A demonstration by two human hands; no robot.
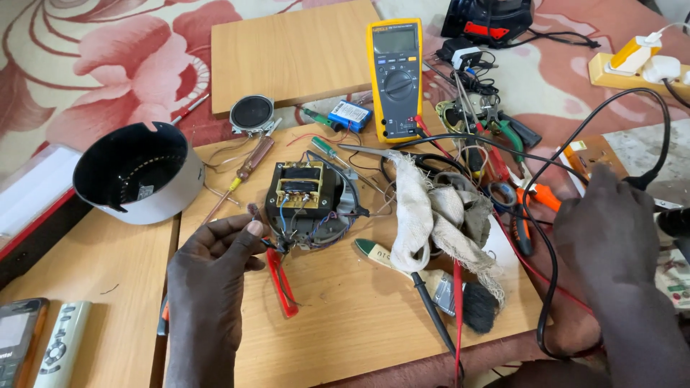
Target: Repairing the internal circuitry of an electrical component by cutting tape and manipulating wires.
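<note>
A black transformer (302, 195) with a yellow-taped coil and thin coloured wires sits in the middle of a wooden board (345, 323). My left hand (215, 266) is just left of it, thumb and forefinger pinched on thin wire ends that come from it. My right hand (607, 230) is at the right, its back to the camera. Its fingers are curled around the thick end of a black cable (643, 179) that loops up and over the clutter. What the cable ends in is hidden by the hand.
A yellow multimeter (394, 79), small speaker (251, 113), blue battery pack (350, 115) and second board (291, 54) lie behind. A black round housing (136, 172) stands left. A rag (438, 215), brush (478, 305), red-handled tool (282, 284), pliers (535, 194) and power strip (632, 65) crowd the right.
</note>
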